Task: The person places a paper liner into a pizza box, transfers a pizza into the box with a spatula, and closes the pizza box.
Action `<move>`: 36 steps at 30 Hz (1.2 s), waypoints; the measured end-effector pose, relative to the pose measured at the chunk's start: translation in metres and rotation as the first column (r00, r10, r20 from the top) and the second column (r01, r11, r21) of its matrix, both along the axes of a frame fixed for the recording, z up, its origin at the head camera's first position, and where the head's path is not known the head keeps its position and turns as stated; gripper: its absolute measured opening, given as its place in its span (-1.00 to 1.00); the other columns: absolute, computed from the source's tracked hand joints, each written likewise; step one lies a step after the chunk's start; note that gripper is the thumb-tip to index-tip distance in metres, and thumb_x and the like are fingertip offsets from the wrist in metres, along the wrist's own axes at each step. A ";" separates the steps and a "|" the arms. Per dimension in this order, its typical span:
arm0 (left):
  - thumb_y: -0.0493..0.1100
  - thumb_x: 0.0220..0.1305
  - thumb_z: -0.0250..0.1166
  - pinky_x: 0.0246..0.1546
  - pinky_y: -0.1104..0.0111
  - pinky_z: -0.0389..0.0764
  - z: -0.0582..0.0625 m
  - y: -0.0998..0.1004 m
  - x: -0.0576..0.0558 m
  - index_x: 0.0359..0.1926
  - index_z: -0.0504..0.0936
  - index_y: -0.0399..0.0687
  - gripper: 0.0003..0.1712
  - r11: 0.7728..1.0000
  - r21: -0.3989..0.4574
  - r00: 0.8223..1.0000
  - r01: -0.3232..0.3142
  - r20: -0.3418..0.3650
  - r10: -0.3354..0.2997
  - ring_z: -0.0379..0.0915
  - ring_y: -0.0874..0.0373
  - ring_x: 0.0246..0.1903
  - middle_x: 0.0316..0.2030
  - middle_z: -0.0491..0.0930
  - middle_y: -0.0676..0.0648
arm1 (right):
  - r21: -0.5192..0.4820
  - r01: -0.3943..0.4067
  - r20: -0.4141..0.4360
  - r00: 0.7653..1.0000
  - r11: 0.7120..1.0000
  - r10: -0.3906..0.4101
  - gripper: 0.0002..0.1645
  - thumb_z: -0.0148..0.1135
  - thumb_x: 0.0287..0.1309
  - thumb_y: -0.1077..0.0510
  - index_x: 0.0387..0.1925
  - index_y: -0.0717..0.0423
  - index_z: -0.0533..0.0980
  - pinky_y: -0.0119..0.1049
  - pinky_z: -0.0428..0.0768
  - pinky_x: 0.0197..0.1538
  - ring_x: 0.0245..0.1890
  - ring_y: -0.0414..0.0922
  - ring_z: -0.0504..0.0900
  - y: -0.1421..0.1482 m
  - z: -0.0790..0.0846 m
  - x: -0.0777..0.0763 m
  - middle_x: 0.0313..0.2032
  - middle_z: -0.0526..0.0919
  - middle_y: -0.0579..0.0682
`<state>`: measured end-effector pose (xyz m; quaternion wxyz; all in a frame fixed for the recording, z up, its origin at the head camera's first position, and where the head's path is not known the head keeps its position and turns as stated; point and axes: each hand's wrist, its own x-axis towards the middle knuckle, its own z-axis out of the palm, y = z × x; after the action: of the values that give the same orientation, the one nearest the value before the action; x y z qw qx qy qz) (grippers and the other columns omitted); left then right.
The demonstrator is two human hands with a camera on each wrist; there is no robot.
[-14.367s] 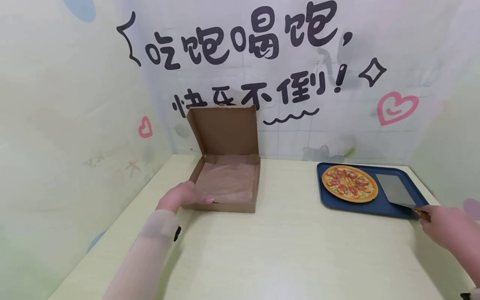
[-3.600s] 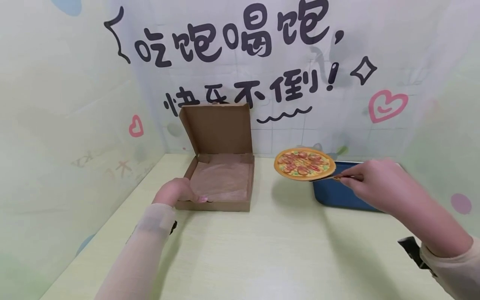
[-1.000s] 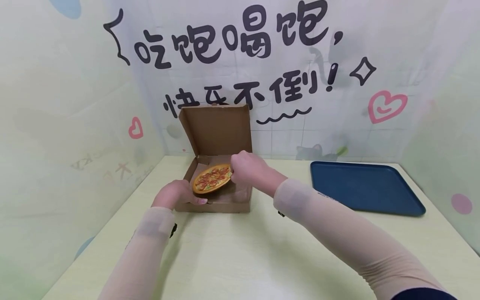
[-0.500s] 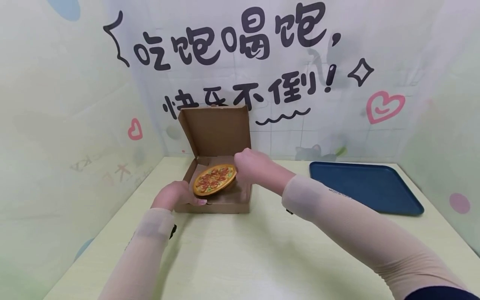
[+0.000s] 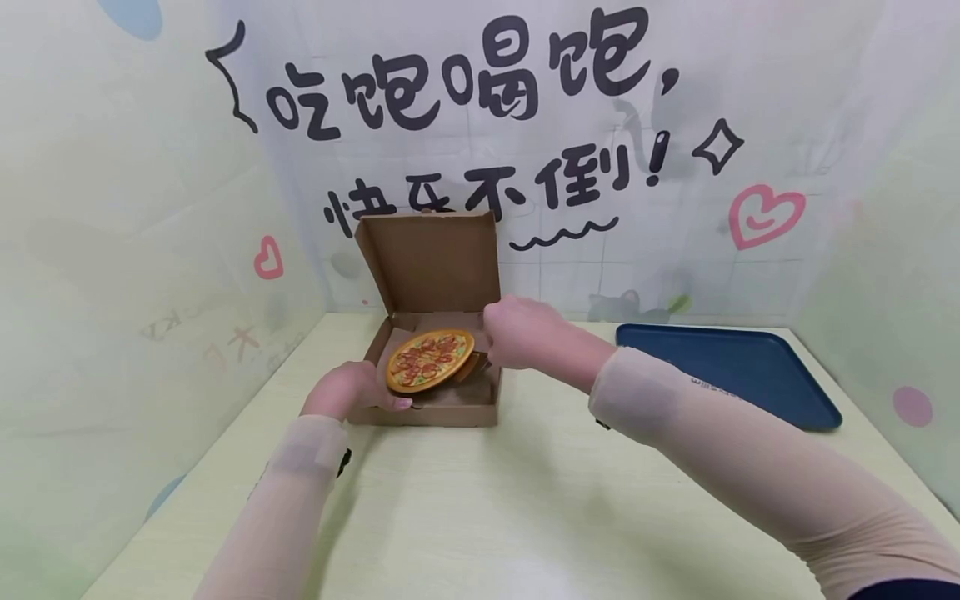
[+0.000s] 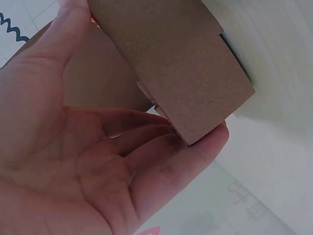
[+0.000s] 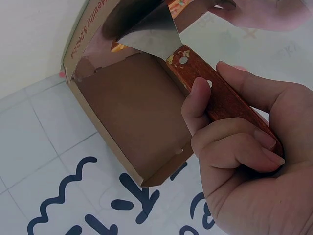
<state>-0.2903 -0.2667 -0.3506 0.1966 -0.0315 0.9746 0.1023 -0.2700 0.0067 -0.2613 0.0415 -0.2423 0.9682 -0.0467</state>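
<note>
A round pizza (image 5: pixel 430 360) lies in the open pizza box (image 5: pixel 450 416), tilted, its left edge close to my left hand (image 5: pixel 348 389). That hand grips the box's front left corner, the thumb over the front wall and the fingers around the side in the left wrist view. My right hand (image 5: pixel 517 333) holds a spatula (image 7: pixel 227 95) by its brown wooden handle at the box's right side. The metal blade (image 7: pixel 154 34) points into the box; in the head view it is mostly hidden under the pizza and behind the hand.
The box lid (image 5: pixel 431 262) stands upright near the printed back wall (image 5: pixel 585 283). A dark blue tray (image 5: pixel 750 367) lies at the table's back right, partly covered by the right sleeve. The pale table (image 5: pixel 480 517) stretches in front of the box.
The pizza has gone from the tray on the spatula into the box. During the last second my right hand has drawn right with the spatula, while the pizza stays. My left hand keeps its grip.
</note>
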 end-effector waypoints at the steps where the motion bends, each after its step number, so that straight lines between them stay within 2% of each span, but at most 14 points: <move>1: 0.44 0.18 0.49 0.26 -0.14 0.62 0.000 0.000 -0.001 0.32 0.56 -0.39 0.07 1.000 0.000 1.000 0.001 0.000 -0.001 0.57 -0.30 0.24 0.35 0.53 -0.45 | 0.006 0.000 -0.007 1.000 1.000 0.000 -0.53 0.17 0.26 0.30 -0.73 -0.06 0.32 -0.33 0.25 -0.55 -0.59 -0.16 0.29 0.002 0.001 0.001 -0.70 0.20 -0.15; 4: 0.44 0.19 0.49 0.25 -0.14 0.63 0.000 0.001 -0.002 0.32 0.56 -0.38 0.06 1.000 -0.004 1.000 0.005 0.005 -0.005 0.57 -0.31 0.24 0.35 0.53 -0.45 | 0.010 0.003 -0.024 1.000 1.000 -0.003 -0.59 0.17 0.25 0.30 -0.69 -0.04 0.37 -0.32 0.27 -0.55 -0.58 -0.14 0.32 0.006 0.003 0.003 -0.68 0.28 -0.14; 9: 0.44 0.17 0.50 0.24 -0.14 0.63 0.000 0.001 -0.002 0.35 0.53 -0.37 0.09 1.000 0.009 1.000 -0.004 0.013 0.004 0.57 -0.29 0.23 0.35 0.52 -0.45 | 0.030 0.005 -0.041 0.999 1.000 -0.003 -0.77 0.22 0.28 0.27 -0.51 0.02 0.59 -0.31 0.40 -0.54 -0.52 -0.11 0.48 0.012 0.006 0.006 -0.55 0.53 -0.09; 20: 0.45 0.15 0.51 0.31 -0.16 0.59 0.001 0.001 -0.001 0.43 0.43 -0.43 0.20 0.999 0.028 0.999 -0.030 0.020 0.030 0.50 -0.34 0.31 0.41 0.45 -0.48 | 0.086 0.012 -0.038 0.999 0.996 -0.008 -0.80 0.25 0.26 0.26 -0.50 0.04 0.59 -0.30 0.41 -0.56 -0.57 -0.11 0.49 0.023 0.013 0.008 -0.59 0.55 -0.08; 25: 0.44 0.14 0.52 0.34 -0.17 0.56 0.001 0.001 -0.001 0.45 0.40 -0.42 0.21 0.998 0.046 0.998 -0.047 0.033 0.046 0.47 -0.33 0.33 0.44 0.41 -0.48 | 0.095 0.027 -0.043 0.999 0.995 -0.023 -0.70 0.25 0.26 0.25 -0.61 0.01 0.56 -0.29 0.41 -0.57 -0.60 -0.11 0.44 0.027 0.014 0.006 -0.66 0.46 -0.11; 28: 0.43 0.13 0.53 0.35 -0.19 0.54 0.001 0.002 -0.001 0.46 0.42 -0.38 0.20 0.997 0.053 0.997 -0.059 0.052 0.056 0.45 -0.33 0.35 0.46 0.39 -0.48 | 0.102 0.023 -0.056 0.998 0.995 -0.018 -0.65 0.25 0.23 0.24 -0.66 -0.01 0.47 -0.28 0.37 -0.58 -0.61 -0.12 0.39 0.031 0.015 0.006 -0.70 0.37 -0.14; 32: 0.43 0.13 0.53 0.37 -0.21 0.53 0.001 0.002 -0.002 0.47 0.41 -0.37 0.21 0.995 0.060 0.995 -0.082 0.067 0.077 0.41 -0.35 0.37 0.48 0.35 -0.48 | 0.123 0.031 -0.089 0.996 0.992 -0.020 -0.67 0.27 0.23 0.23 -0.63 0.00 0.42 -0.27 0.35 -0.56 -0.59 -0.12 0.36 0.037 0.019 0.006 -0.67 0.34 -0.13; 36: 0.44 0.14 0.52 0.36 -0.19 0.54 0.000 0.001 -0.003 0.46 0.40 -0.40 0.21 0.996 0.054 0.995 -0.076 0.061 0.073 0.42 -0.35 0.37 0.47 0.36 -0.49 | 0.125 0.072 -0.102 0.993 0.990 -0.059 -0.73 0.28 0.23 0.22 -0.57 0.02 0.45 -0.26 0.39 -0.56 -0.58 -0.11 0.38 0.045 0.025 0.007 -0.62 0.38 -0.11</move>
<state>-0.2938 -0.2657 -0.3507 0.2221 -0.0653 0.9633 0.1358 -0.2633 0.0516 -0.2368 0.0078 -0.2093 0.9775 0.0265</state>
